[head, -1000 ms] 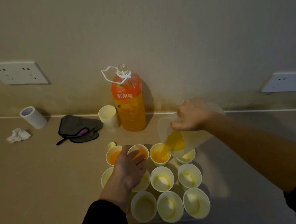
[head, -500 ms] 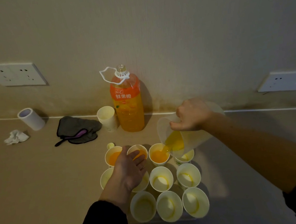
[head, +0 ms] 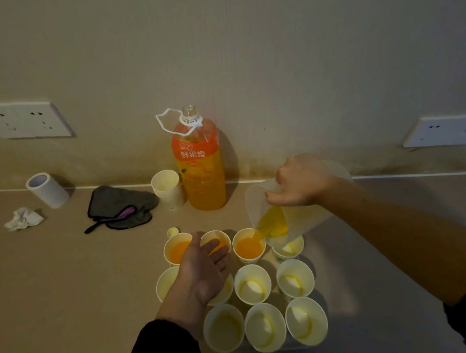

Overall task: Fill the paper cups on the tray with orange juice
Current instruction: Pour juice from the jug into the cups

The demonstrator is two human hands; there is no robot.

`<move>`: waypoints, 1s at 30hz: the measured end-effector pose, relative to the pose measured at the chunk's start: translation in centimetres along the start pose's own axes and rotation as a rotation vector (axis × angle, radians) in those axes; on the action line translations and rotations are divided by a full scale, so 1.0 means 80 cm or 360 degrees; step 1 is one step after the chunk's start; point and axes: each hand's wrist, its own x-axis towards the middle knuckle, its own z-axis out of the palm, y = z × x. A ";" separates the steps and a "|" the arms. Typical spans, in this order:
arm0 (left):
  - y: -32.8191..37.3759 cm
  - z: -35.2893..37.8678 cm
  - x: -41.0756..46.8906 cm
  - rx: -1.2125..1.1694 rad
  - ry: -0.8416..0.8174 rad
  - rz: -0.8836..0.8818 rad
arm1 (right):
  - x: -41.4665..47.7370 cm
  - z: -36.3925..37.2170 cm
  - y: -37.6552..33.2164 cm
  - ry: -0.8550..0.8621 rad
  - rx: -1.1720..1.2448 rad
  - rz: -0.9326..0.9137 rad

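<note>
Here the right hand (head: 300,180) is closed around a translucent plastic jug (head: 295,212), tilted so its spout hangs over the third cup (head: 249,245) of the back row, and orange juice (head: 272,224) runs from the spout into that cup. The paper cups (head: 265,327) stand in rows on a tray (head: 289,345), of which only a thin edge shows in front of the cups. The orange juice bottle (head: 201,165), uncapped, stands behind the cups against the wall. Two cups left of the third one already hold juice; the ones nearer the person show only pale insides. The left hand (head: 206,271) lies flat with fingers spread, gripping nothing, over the cups left of the jug. A stack of spare cups (head: 167,189) stands touching the bottle's left side, a small yellow cap (head: 172,231) lies in front of that stack, and a dark cloth (head: 120,206) lies further left.
</note>
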 end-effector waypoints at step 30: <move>-0.007 0.007 0.006 -0.0015 0.0004 -0.0003 | 0.000 0.006 -0.002 -0.0013 0.0068 -0.0005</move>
